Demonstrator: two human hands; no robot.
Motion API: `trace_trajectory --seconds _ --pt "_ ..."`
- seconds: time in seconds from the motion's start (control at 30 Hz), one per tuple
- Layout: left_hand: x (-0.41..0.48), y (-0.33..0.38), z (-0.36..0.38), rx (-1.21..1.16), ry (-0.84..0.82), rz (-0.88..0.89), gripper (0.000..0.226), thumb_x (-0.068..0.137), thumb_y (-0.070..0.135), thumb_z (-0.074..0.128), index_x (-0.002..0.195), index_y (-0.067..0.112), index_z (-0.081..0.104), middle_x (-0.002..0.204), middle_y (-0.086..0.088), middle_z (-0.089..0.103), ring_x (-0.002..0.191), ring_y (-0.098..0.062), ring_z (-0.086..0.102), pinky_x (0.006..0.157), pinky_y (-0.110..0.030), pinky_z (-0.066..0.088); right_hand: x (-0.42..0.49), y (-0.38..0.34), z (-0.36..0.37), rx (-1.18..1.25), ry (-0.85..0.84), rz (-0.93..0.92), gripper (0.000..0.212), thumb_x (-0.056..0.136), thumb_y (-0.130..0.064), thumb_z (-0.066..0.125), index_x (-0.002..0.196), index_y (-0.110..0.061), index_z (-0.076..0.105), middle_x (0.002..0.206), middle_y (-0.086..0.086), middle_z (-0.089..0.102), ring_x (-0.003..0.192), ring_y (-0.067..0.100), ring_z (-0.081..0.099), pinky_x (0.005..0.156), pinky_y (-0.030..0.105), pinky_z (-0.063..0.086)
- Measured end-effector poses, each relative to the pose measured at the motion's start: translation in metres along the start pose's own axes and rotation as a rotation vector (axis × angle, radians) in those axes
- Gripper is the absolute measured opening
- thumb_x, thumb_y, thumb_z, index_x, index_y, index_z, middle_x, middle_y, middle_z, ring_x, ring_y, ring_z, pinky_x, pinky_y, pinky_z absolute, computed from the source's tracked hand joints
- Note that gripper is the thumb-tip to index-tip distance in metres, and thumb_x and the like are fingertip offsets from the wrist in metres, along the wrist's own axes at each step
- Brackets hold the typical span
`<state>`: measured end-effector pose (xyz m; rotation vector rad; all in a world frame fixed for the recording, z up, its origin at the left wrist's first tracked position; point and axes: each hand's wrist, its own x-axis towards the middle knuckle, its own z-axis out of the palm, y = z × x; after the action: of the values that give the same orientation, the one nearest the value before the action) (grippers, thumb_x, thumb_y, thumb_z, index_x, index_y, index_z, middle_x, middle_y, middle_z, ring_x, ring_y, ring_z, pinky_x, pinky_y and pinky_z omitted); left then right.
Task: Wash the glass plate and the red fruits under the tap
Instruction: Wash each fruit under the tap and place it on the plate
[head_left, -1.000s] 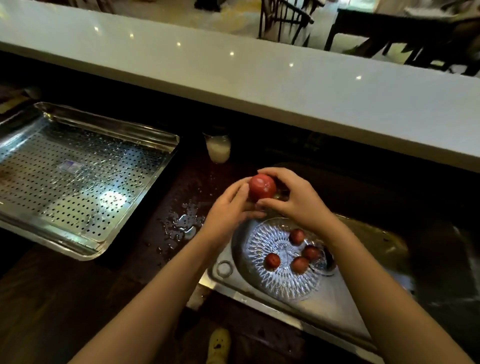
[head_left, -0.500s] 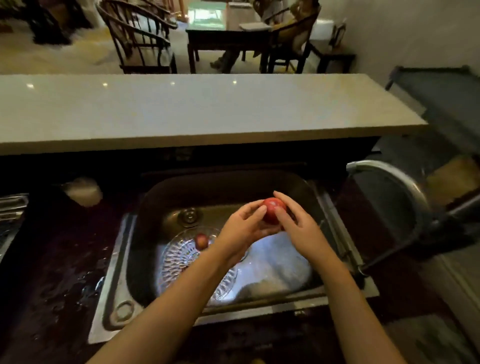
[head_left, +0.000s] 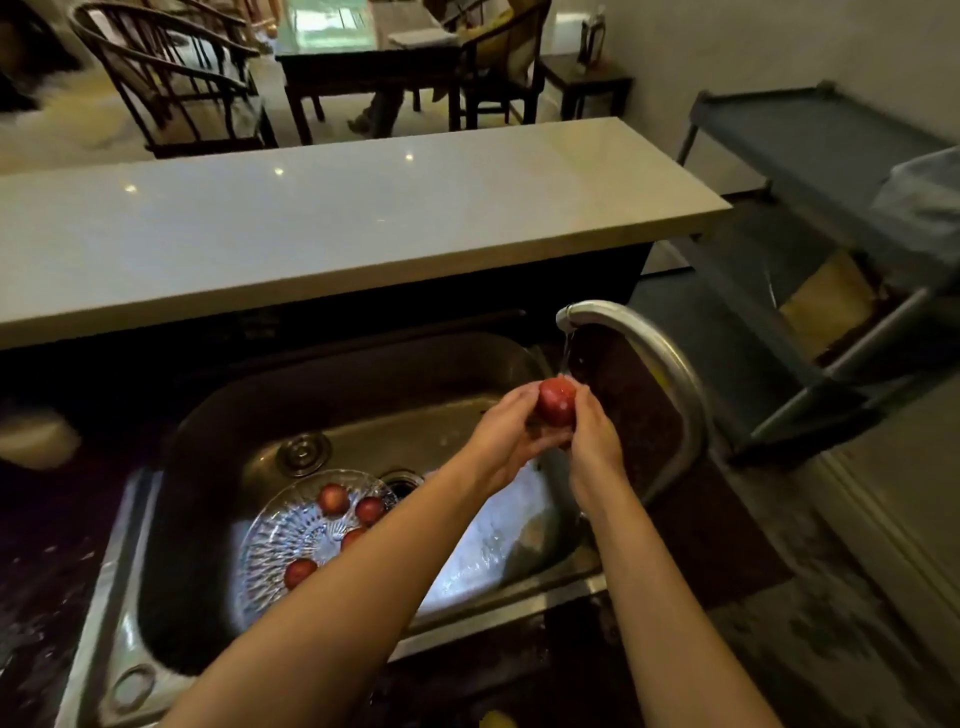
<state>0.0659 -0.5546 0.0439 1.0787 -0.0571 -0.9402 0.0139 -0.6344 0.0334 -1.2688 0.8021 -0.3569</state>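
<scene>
While a thin stream (head_left: 565, 353) falls from the tap (head_left: 655, 349) onto it, one red fruit (head_left: 556, 400) sits clamped between both hands over the right side of the sink (head_left: 120, 566). The left hand (head_left: 511, 436) cups it from the left and from below, fingers curled against its skin. The right hand (head_left: 595, 441) closes on its right side, fingers bent round it. Only the upper part of the fruit shows between them: round, deep red, glossy with water.

Down in the basin, to the left of the hands, the plate (head_left: 280, 535) lies flat on the sink floor, its cut-glass pattern catching the light. Four other fruits (head_left: 333, 498) rest on it, each apart from the next, all red and round. The left forearm crosses in front of the plate's right edge. A drain (head_left: 400, 483) lies just beside the plate's far rim.
</scene>
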Motion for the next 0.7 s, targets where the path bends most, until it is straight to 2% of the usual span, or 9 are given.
trace_trajectory --seconds 0.1,0.17,0.3,0.43,0.53,0.6,0.63,0.7 --pt "0.006 0.001 0.008 0.038 0.027 0.017 0.035 0.100 0.021 0.036 0.130 0.004 0.045 0.133 -0.023 0.047 0.110 -0.028 0.056 0.075 -0.028 0.059 0.003 0.002 -0.005 0.026 -0.015 -0.035 0.031 0.099 -0.037 0.033 0.116 -0.036 0.059 0.102 -0.009 0.062 0.095 0.007 0.060 0.072 0.021 0.048" --pt "0.010 0.002 0.011 0.076 0.034 0.028 0.034 0.100 0.021 0.036 0.128 0.005 0.045 0.131 -0.023 0.049 0.109 -0.028 0.057 0.073 -0.026 0.059 0.006 0.003 -0.009 0.031 -0.038 -0.054 0.035 0.099 -0.038 0.032 0.125 -0.033 0.055 0.103 -0.009 0.062 0.095 0.007 0.060 0.070 0.020 0.048" --pt "0.016 0.001 0.013 0.287 0.078 0.069 0.034 0.098 0.028 0.040 0.127 0.010 0.043 0.126 -0.017 0.048 0.110 -0.028 0.055 0.081 -0.032 0.055 0.010 0.002 -0.007 0.019 -0.097 -0.069 0.034 0.099 -0.039 0.032 0.126 -0.034 0.051 0.111 -0.006 0.059 0.102 0.011 0.057 0.075 0.023 0.049" --pt "0.024 -0.001 0.013 0.538 0.124 0.172 0.035 0.095 0.039 0.044 0.120 0.015 0.042 0.111 -0.008 0.051 0.097 -0.021 0.055 0.076 -0.030 0.052 0.013 0.001 -0.003 0.048 -0.097 -0.038 0.036 0.099 -0.040 0.031 0.125 -0.026 0.052 0.116 0.002 0.059 0.107 0.015 0.057 0.078 0.024 0.050" --pt "0.028 0.001 0.016 0.508 0.209 0.219 0.029 0.097 0.040 0.038 0.112 0.016 0.048 0.098 -0.003 0.053 0.091 -0.019 0.055 0.076 -0.032 0.049 0.016 -0.001 0.005 -0.043 -0.081 -0.061 0.027 0.097 -0.046 0.031 0.114 -0.034 0.049 0.106 -0.001 0.059 0.099 0.011 0.057 0.070 0.024 0.047" --pt "0.032 0.010 0.021 0.419 0.309 0.182 0.029 0.099 0.036 0.034 0.111 0.014 0.050 0.096 -0.006 0.055 0.092 -0.021 0.055 0.079 -0.035 0.047 0.018 -0.001 0.016 -0.186 -0.054 -0.088 0.036 0.095 -0.049 0.030 0.118 -0.027 0.048 0.109 0.003 0.060 0.099 0.016 0.058 0.065 0.024 0.041" --pt "0.034 0.016 0.024 0.394 0.333 0.156 0.030 0.099 0.034 0.033 0.113 0.013 0.050 0.098 -0.008 0.055 0.094 -0.022 0.055 0.080 -0.034 0.046 0.020 -0.001 0.021 -0.213 -0.038 -0.090 0.042 0.094 -0.050 0.030 0.123 -0.024 0.047 0.112 0.006 0.060 0.100 0.018 0.058 0.066 0.025 0.041" --pt "0.036 0.023 0.027 0.460 0.299 0.140 0.031 0.099 0.033 0.033 0.118 0.013 0.048 0.106 -0.012 0.056 0.098 -0.024 0.056 0.082 -0.036 0.047 0.024 -0.005 0.024 -0.188 -0.022 -0.110 0.048 0.094 -0.050 0.032 0.129 -0.020 0.045 0.120 0.011 0.058 0.106 0.024 0.055 0.078 0.033 0.045"
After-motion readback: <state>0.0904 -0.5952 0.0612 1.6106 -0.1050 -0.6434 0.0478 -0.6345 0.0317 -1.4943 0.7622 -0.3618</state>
